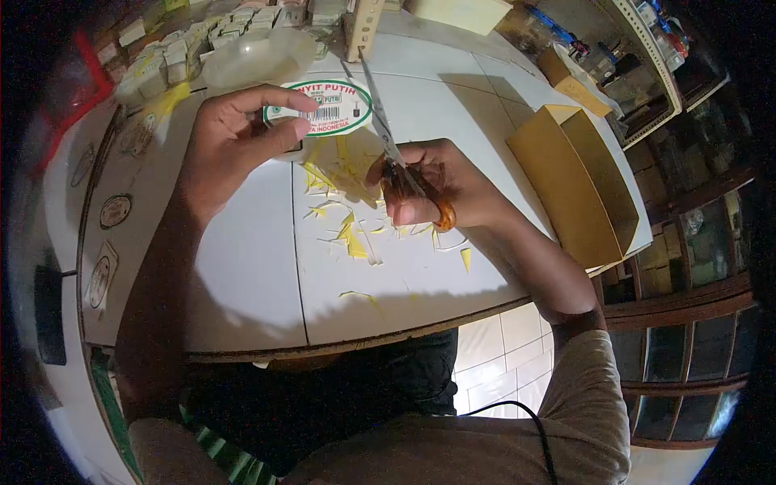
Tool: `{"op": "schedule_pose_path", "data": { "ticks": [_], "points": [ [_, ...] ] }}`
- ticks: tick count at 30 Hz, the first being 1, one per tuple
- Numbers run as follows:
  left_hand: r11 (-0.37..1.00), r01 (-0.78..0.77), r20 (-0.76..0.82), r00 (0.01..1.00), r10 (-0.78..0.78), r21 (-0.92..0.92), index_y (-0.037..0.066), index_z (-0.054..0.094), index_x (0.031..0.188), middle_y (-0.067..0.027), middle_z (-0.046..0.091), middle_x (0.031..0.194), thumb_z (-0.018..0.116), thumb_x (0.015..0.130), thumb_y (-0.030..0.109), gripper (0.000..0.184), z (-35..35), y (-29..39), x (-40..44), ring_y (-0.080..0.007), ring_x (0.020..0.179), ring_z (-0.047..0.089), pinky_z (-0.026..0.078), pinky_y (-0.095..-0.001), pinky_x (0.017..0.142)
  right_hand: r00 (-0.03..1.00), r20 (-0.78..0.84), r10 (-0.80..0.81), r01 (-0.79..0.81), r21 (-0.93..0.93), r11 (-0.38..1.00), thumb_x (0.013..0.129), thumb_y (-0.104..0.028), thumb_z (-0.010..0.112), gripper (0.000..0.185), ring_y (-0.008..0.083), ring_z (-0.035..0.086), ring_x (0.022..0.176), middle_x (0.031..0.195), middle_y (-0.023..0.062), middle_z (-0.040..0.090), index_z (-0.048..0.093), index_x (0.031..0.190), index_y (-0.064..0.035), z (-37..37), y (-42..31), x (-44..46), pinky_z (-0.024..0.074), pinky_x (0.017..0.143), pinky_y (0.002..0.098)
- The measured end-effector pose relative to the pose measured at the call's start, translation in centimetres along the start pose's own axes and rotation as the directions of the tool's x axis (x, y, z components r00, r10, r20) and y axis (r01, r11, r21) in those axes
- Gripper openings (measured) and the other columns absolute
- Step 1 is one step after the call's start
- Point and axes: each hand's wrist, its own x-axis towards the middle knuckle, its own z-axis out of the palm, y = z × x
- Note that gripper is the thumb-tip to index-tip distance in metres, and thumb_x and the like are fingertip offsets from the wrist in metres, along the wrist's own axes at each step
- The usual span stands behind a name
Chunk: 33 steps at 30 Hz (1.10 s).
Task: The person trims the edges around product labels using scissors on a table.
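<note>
Between the thumb and fingers of my left hand (pixel 242 137) is an oval paper label (pixel 343 109) with a green border, red lettering and a barcode. My right hand (pixel 432 182) grips a pair of scissors (pixel 380 113) by the handles, its fingers around them. The scissors' blades point up and away, just beside the label's right edge; whether they touch it I cannot tell. Below both hands, yellow and white paper scraps (pixel 353 241) lie scattered over the white tiled tabletop (pixel 242 275).
An open yellow-brown cardboard box (pixel 566 182) stands at the table's right. Toward the back left are a translucent plastic bag (pixel 259 61) and many small packets (pixel 174 61). Several oval labels (pixel 115 210) lie along the left side. A perforated metal post (pixel 364 32) rises at the back.
</note>
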Motion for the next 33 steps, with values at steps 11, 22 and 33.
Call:
{"op": "schedule_pose_path", "data": {
  "ticks": [11, 22, 33],
  "points": [
    [0.984, -0.012, -0.105, 0.994, -0.007, -0.179, 0.001, 0.064, 0.107, -0.0059, 0.066, 0.099, 0.065, 0.085, 0.004, 0.022, 1.2, 0.1, 0.0, -0.0069, 0.088, 0.060, 0.049, -0.0204, 0.076, 0.998, 0.028, 0.063, -0.063, -0.001, 0.998, 0.066, -0.031, 0.086, 0.055, 0.0082, 0.052, 0.066, 0.071, 0.0009, 0.057, 0.060, 0.099, 0.0035, 1.6, 0.2, 0.2, 0.0399, 0.061, 0.0224],
    [0.982, -0.116, -0.205, 0.975, 0.083, -0.151, 0.001, 0.061, 0.108, -0.0043, 0.065, 0.094, 0.067, 0.083, 0.003, 0.026, 2.1, -0.3, -0.2, -0.0075, 0.082, 0.060, 0.049, -0.0210, 0.074, 0.998, -0.058, -0.030, 0.028, -0.042, 0.999, 0.072, -0.033, 0.082, 0.043, 0.0087, 0.052, 0.067, 0.071, 0.0012, 0.058, 0.060, 0.088, 0.0005, 2.0, -0.1, 0.3, 0.0419, 0.061, 0.0243],
    [0.973, -0.124, -0.145, 0.985, 0.096, -0.193, 0.000, 0.061, 0.107, -0.0056, 0.064, 0.097, 0.068, 0.082, 0.002, 0.025, 2.9, 0.0, -0.7, -0.0092, 0.088, 0.061, 0.050, -0.0218, 0.078, 0.996, -0.059, -0.071, 0.071, 0.002, 0.997, 0.072, -0.027, 0.082, 0.039, 0.0069, 0.051, 0.063, 0.069, 0.0002, 0.056, 0.060, 0.088, 0.0008, 2.4, 0.7, 0.3, 0.0400, 0.057, 0.0223]
  ]
}}
